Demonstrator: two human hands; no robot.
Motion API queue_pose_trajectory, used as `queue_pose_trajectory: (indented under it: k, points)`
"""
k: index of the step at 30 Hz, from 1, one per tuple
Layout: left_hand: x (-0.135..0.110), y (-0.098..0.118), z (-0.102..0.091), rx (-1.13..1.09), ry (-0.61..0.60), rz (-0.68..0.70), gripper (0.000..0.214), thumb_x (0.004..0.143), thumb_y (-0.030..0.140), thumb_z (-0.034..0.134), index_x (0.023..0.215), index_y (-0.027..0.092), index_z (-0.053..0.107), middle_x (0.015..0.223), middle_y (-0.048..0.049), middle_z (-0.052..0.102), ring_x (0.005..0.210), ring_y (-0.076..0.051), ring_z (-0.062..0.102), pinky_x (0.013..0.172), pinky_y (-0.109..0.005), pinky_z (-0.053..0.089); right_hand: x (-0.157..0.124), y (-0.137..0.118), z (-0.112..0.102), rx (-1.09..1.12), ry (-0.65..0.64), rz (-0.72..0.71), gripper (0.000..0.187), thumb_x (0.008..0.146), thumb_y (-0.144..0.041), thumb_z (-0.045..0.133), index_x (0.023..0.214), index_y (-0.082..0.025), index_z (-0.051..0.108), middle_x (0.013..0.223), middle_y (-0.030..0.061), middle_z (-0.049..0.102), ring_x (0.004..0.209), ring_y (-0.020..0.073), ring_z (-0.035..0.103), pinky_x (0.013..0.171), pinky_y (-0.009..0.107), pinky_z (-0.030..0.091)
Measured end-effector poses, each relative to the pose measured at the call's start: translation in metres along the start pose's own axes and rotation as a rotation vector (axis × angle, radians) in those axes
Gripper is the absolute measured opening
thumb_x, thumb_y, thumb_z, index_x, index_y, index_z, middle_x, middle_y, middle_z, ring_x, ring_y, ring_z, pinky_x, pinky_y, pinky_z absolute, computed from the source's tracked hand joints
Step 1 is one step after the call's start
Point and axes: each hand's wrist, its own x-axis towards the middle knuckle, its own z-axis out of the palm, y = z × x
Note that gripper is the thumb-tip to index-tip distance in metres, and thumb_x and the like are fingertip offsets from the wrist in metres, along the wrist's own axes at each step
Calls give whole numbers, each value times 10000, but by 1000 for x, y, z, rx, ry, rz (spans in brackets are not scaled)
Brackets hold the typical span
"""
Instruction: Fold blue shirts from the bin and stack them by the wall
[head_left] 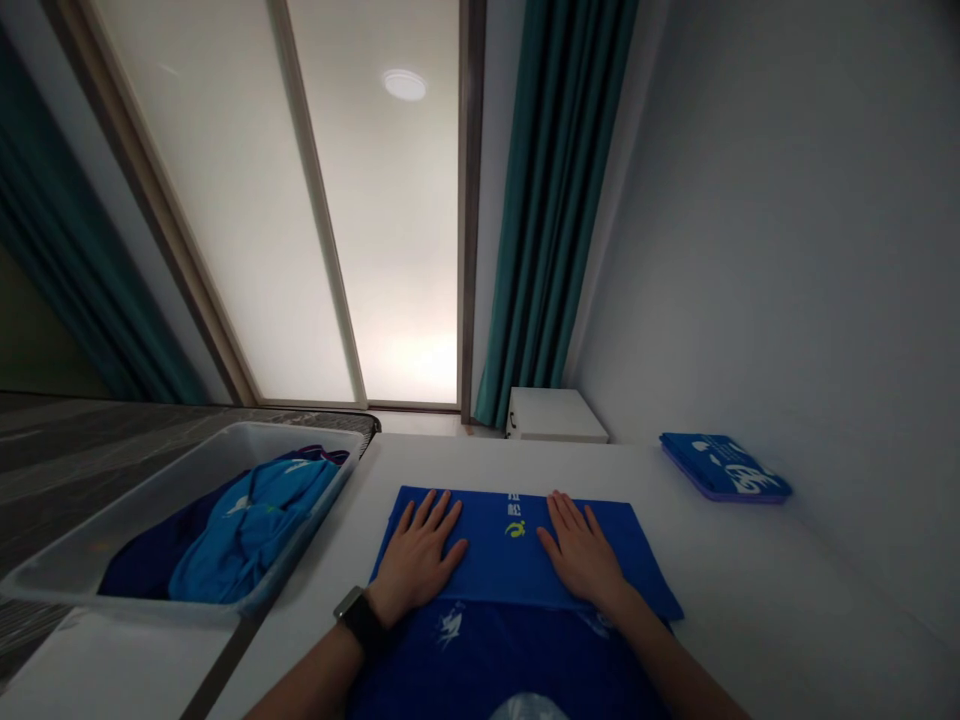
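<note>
My left hand [417,550], with a dark smartwatch [360,618] on its wrist, lies flat on a blue garment [499,565], its fingers spread. Flat on the right part of the same cloth rests my right hand [581,548], fingers stretched out and slightly apart. The garment is spread on the white table and looks like a shirt with its far part folded over. White lettering and a yellow-green print show between my hands. A darker blue part with a white logo [451,625] lies nearer to me, partly covered by my forearms.
At the left a translucent plastic bin [247,440] holds crumpled blue and navy clothes [255,520]. A folded blue item [724,465] with white print lies on the white table [750,580] by the wall. Beyond the table are a white cabinet [555,413], teal curtains [559,220] and frosted doors [390,230].
</note>
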Motion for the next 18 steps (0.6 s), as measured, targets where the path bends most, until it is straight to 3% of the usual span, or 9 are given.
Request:
queue_pose_trajectory:
  k: [8,18]
  points:
    - [7,-16,-7,171,-37,-204,578,977,490,366,1495,234,385,1565,-57,330,1461,-286,255,1174,-496,223,-7,51,4,-86,38,118,690,983,-501,198,1524,-77,260,1594,95,234,1482,232,169,1204,471,80]
    - [7,-20,-11,199,-72,-244,578,987,487,350,1508,237,352,1579,-54,293,1474,-278,218,1172,-523,195,-7,87,13,-132,79,246,675,971,-462,198,1515,-76,295,1584,105,275,1472,248,203,1184,498,158]
